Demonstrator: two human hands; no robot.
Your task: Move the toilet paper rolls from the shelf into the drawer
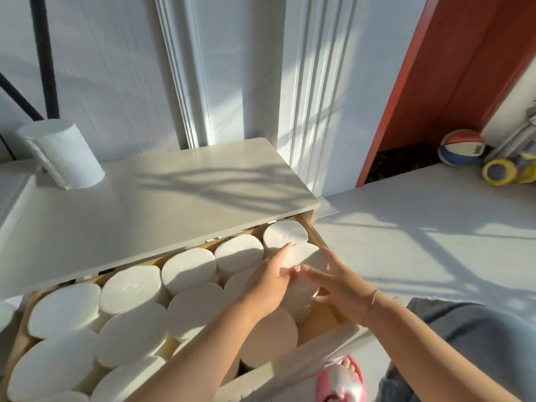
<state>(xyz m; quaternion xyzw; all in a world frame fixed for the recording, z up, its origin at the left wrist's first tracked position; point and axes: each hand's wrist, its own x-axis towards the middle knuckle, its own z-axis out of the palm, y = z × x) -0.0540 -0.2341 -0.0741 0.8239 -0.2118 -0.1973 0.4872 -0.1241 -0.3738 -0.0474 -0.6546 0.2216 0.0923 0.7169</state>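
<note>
The open drawer (pixel 307 362) under the white shelf top (pixel 174 204) holds several white toilet paper rolls (pixel 130 288) standing on end. At its right end a tilted roll (pixel 309 256) sits between my hands. My left hand (pixel 269 285) holds its left side, fingers along the paper and thumb across the front. On the roll's right side, my right hand (pixel 336 285) touches it with fingers spread and straight. One more roll (pixel 65 155) stands upright at the shelf top's back left.
A white panelled wall rises behind the shelf. To the right lies pale floor, with a red door frame (pixel 435 82), a ball (pixel 461 146) and yellow toy wheels (pixel 499 171) at the far right. My foot in a pink slipper (pixel 342 378) stands by the drawer front.
</note>
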